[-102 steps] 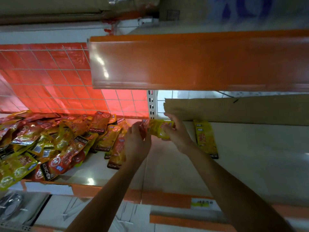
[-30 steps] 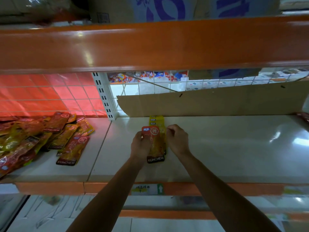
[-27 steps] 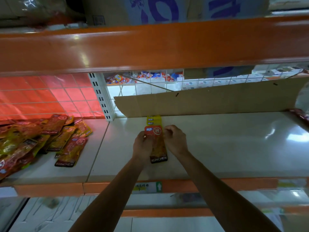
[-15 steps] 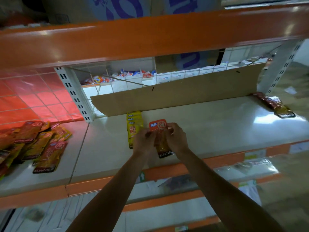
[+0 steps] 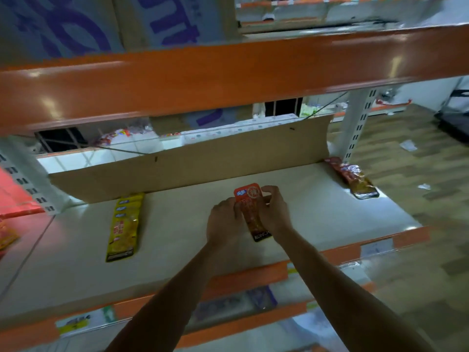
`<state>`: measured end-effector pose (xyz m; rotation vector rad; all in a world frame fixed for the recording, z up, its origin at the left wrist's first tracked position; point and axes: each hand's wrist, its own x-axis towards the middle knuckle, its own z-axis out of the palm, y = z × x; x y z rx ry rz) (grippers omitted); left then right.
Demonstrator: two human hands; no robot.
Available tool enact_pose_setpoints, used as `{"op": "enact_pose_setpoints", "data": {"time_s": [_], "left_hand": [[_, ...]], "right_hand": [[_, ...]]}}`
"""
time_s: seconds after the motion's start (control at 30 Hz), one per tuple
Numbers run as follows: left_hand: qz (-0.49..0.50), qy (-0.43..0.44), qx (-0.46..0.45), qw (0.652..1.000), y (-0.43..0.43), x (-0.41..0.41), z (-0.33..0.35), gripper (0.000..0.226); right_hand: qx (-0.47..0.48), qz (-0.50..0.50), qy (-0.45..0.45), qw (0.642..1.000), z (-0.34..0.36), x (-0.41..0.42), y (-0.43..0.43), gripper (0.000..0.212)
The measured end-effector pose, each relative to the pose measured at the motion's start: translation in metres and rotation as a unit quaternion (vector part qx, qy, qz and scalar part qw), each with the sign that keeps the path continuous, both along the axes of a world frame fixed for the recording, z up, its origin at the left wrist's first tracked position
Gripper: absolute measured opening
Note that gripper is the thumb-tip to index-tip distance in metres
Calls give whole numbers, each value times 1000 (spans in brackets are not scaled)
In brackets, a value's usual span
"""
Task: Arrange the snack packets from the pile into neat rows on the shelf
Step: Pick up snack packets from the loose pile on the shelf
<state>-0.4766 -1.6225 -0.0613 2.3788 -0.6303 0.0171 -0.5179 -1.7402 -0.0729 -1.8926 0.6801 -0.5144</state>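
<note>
A red snack packet (image 5: 250,199) marked KONCHEW is held over the middle of the pale shelf (image 5: 177,224). My left hand (image 5: 223,222) grips its left edge and my right hand (image 5: 272,212) pinches its right edge and top corner. A row of overlapping yellow packets (image 5: 123,224) lies on the shelf to the left. A row of red packets (image 5: 352,176) lies at the shelf's far right end. Only a sliver of the pile (image 5: 6,235) shows at the left frame edge.
A cardboard strip (image 5: 190,161) stands along the back of the shelf. An orange upper shelf front (image 5: 203,74) hangs overhead. White uprights stand at the left (image 5: 28,181) and right (image 5: 357,128). An orange price rail (image 5: 253,275) runs along the shelf's front edge.
Both hands carried the red packet rightward along the shelf, away from the yellow row. The view swung right, so the pile has nearly left the frame and the red row has come in.
</note>
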Motion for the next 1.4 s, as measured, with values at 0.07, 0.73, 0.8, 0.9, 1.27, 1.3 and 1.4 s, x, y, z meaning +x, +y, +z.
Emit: {"op": "enact_pose_setpoints", "data": {"time_s": [0.07, 0.73, 0.8, 0.9, 1.27, 1.3, 1.4], "left_hand": [[3, -21, 26, 999, -33, -7, -2, 31], [-139, -51, 109, 983, -207, -66, -24, 52], [-149, -55, 107, 982, -217, -70, -25, 53], [-161, -57, 104, 980, -231, -75, -27, 53], [-180, -56, 115, 975, -265, -81, -35, 55], [-181, -56, 118, 975, -266, -80, -36, 55], [-180, -56, 121, 975, -269, -80, -37, 55]], "right_hand": [[-5, 0, 3, 1000, 1, -9, -32, 28], [-79, -158, 1, 984, -2, -72, -233, 49], [-88, -158, 9, 983, -6, -75, -244, 49], [-108, -159, 20, 981, -9, -79, -254, 50], [-111, -149, 56, 981, -19, -79, -275, 47], [-110, -147, 56, 981, -20, -79, -275, 46], [-112, -140, 58, 982, -23, -79, -276, 43]]}}
